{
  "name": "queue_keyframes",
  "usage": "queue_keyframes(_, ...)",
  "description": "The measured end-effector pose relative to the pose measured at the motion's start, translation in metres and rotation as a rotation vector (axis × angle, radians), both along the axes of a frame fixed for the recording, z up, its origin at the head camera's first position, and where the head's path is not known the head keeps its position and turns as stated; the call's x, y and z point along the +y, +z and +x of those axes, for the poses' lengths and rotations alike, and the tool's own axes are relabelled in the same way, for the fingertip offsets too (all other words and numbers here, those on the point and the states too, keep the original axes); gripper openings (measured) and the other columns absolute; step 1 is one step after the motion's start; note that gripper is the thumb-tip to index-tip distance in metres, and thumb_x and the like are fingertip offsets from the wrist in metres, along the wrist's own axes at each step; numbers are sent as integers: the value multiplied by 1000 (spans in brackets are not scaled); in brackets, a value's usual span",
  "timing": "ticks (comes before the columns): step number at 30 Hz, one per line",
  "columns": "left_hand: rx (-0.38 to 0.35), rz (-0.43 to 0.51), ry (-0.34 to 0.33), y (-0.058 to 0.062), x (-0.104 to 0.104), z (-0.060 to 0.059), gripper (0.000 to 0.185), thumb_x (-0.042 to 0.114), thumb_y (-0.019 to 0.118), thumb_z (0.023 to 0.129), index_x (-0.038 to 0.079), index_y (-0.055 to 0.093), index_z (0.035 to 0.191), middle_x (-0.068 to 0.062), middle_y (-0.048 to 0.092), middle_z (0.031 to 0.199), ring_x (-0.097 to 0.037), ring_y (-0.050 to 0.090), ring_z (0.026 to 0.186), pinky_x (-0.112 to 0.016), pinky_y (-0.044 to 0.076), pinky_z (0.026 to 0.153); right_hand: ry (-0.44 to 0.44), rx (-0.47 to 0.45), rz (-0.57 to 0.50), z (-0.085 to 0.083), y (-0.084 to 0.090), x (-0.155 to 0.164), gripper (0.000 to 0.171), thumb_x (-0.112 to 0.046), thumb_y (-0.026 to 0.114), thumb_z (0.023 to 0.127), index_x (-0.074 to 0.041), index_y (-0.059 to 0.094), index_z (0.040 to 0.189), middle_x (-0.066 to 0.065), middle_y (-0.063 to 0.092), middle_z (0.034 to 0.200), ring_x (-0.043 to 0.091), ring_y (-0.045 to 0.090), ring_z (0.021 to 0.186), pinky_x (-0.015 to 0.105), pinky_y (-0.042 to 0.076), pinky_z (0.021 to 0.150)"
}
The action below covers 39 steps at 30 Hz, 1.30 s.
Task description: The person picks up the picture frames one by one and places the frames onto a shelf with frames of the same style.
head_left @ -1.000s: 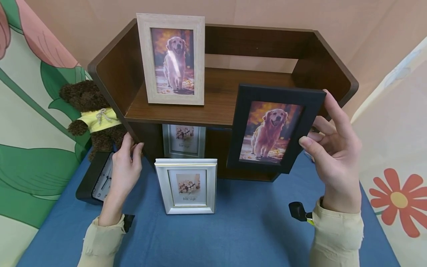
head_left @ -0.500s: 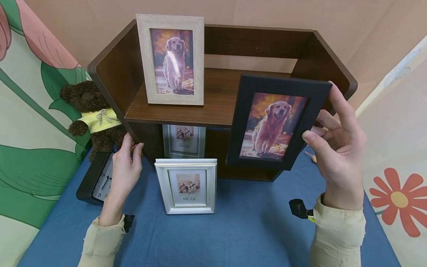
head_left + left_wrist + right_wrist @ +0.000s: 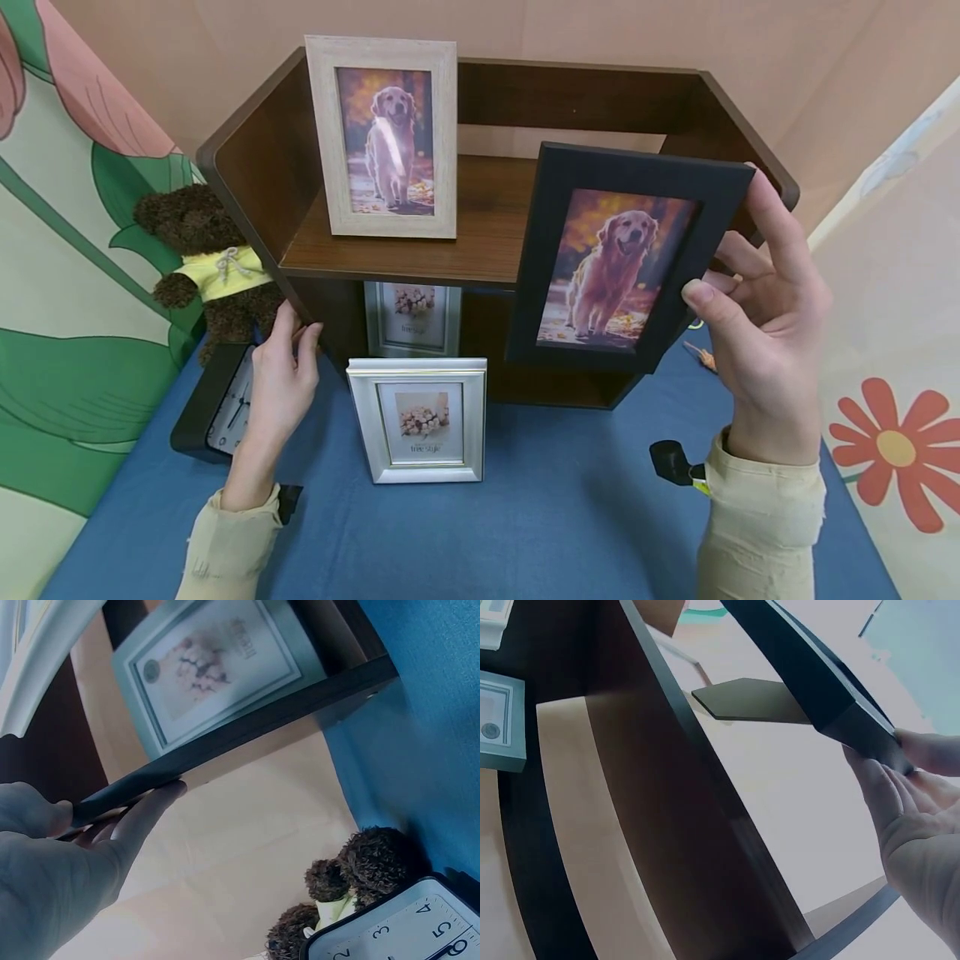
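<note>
The person's right hand (image 3: pixel 757 321) holds a black picture frame (image 3: pixel 622 258) in the air, thumb pressed on its right edge and the fingers curled round behind, pinching it there. The frame hangs tilted in front of the right half of the dark wooden shelf (image 3: pixel 487 242), its lower edge below the upper board, touching nothing that I can see. The left hand (image 3: pixel 281 379) grips the shelf's left side panel, thumb on one face and fingers on the other, steadying it. On the upper board stands a pale wooden frame (image 3: pixel 386 137); a silver frame (image 3: pixel 417 421) stands on the blue cloth (image 3: pixel 525 533) below, with a clock (image 3: pixel 217 400) and a teddy bear (image 3: pixel 213 262) to the left. It looks like the placing step: the frame likely needs lifting clear of the board's front edge and its back stand opened before it can stand upright.
</note>
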<state>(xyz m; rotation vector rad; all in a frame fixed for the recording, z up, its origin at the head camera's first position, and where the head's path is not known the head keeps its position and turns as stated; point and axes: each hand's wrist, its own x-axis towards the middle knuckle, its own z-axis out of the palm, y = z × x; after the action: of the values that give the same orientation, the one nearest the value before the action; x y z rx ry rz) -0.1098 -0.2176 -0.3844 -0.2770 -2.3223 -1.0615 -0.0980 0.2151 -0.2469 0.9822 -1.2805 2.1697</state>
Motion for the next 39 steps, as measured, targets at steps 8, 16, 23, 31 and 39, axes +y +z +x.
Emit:
queue_keyframes(8,12,-4,3,0,1,0,38,-6,56,108,-5,52,146,-26,70,106,-24,63,71,-12,41,68,-23,-33,-24,-2,9,-3,70,26,69,85,6,55,151,30,50,150,42,68,117,38,60,92)
queue_keyframes(16,13,-10,-1,0,0,-1,38,-5,55,109,-6,51,147,-24,69,100,-24,60,69,-14,40,66,-57,-70,38,-11,13,-2,71,24,64,89,2,52,156,31,50,150,40,70,114,37,63,85)
queue_keyframes(23,20,-3,-6,-1,0,-1,40,-7,56,108,-5,51,148,-25,69,100,-23,59,68,-15,39,64,-84,-91,78,-20,19,-2,72,23,62,91,1,48,159,31,48,152,41,66,120,39,61,90)
queue_keyframes(31,16,-18,4,-3,-1,-2,36,-5,54,110,-6,51,146,-21,67,95,-19,56,65,-17,38,62,-128,-94,136,-27,24,-8,72,20,58,94,-2,45,161,28,46,156,41,63,126,39,58,98)
queue_keyframes(39,5,-22,11,-4,-2,-3,36,-5,54,109,-7,51,145,-22,67,95,-22,57,66,-17,37,62,-205,-78,159,-30,32,-17,70,16,61,94,0,46,160,24,48,155,43,58,130,38,56,101)
